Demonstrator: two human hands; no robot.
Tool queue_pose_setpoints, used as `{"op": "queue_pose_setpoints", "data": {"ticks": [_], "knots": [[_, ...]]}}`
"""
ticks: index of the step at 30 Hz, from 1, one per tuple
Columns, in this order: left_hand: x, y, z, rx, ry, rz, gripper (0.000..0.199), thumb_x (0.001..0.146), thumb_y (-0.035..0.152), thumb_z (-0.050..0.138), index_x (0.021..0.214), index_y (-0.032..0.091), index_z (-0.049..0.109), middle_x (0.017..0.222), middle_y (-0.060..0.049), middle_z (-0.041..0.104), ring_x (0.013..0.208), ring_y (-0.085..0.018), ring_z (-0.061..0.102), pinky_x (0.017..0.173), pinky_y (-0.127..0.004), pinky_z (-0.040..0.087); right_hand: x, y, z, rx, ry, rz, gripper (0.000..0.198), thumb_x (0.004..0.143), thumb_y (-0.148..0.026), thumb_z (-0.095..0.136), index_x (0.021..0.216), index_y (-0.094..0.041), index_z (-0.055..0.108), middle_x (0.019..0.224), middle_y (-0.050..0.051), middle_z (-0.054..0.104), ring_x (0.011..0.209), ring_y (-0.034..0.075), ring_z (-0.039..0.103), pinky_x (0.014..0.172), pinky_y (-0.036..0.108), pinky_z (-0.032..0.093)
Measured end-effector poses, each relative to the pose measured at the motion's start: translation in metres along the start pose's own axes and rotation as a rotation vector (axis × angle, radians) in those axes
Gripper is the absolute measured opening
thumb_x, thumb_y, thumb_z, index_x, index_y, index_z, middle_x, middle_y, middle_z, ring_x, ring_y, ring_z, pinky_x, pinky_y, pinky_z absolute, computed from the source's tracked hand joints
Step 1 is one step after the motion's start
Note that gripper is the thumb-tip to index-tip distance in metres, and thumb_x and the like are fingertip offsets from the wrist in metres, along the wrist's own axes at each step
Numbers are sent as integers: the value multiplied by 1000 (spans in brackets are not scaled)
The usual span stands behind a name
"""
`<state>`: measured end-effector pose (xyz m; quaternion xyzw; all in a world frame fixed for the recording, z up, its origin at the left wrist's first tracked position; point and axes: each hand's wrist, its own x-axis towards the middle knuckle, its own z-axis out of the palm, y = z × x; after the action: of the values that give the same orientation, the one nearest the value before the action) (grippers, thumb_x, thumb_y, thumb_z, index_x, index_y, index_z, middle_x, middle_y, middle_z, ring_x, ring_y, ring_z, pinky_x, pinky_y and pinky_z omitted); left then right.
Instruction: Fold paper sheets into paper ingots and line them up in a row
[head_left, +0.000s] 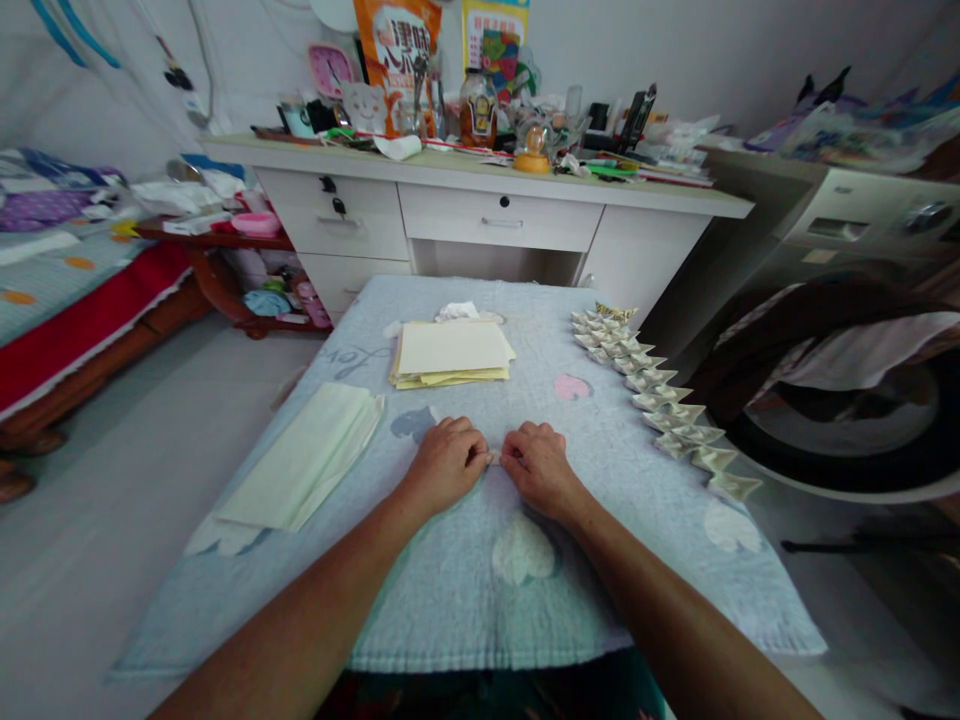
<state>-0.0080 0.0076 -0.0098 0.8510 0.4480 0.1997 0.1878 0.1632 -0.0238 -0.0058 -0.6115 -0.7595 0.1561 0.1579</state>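
Between my two hands, low over the cloth-covered table [442, 560], shows a small whitish piece of folded paper [493, 458]. My left hand [448, 462] pinches one end of it and my right hand [536, 465] pinches the other. Most of the piece is hidden by the fingers. Beyond the hands lies a stack of cream paper sheets [454, 348]. Left of my left hand rests a pile of pale green paper [307, 455]. Rows of folded paper boats [664, 395] run along the table's right side.
A crumpled white tissue [457, 311] lies behind the paper stack. Past the table stands a white desk [502, 215] crowded with jars, bags and small items. At the right is a washing machine [862, 215] with cloth hanging from its door; a bed [82, 280] is at the left.
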Motion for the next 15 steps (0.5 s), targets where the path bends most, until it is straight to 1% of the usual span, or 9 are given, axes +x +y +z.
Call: {"op": "queue_pose_setpoints", "data": {"ticks": [5, 10, 12, 15], "knots": [[-1, 0, 2, 50, -3, -62, 14, 81, 28, 61, 70, 19, 62, 79, -3, 58, 83, -20, 53, 73, -32, 35, -1, 1, 5, -35, 33, 9, 11, 87, -25, 54, 81, -21, 63, 88, 6, 56, 87, 21, 43, 72, 32, 24], [-2, -1, 3, 82, 39, -134, 12, 77, 32, 65, 78, 20, 62, 86, -3, 59, 90, -22, 51, 74, -33, 33, -3, 0, 7, -54, 71, 46, 8, 84, -28, 58, 85, -20, 59, 91, 7, 55, 90, 23, 43, 74, 33, 26], [-2, -1, 3, 79, 41, -160, 14, 77, 34, 65, 80, 21, 63, 89, -3, 59, 92, -23, 51, 76, -34, 33, -3, -1, 6, -61, 68, 54, 10, 84, -29, 58, 88, -20, 58, 94, 7, 55, 91, 24, 43, 75, 34, 27], [-2, -1, 3, 54, 9, -173, 12, 78, 34, 65, 81, 23, 66, 91, -3, 60, 96, -24, 51, 79, -34, 33, -3, -2, 6, -72, 47, 47, 10, 85, -29, 57, 90, -20, 59, 95, 7, 54, 93, 24, 43, 77, 34, 27]]}}
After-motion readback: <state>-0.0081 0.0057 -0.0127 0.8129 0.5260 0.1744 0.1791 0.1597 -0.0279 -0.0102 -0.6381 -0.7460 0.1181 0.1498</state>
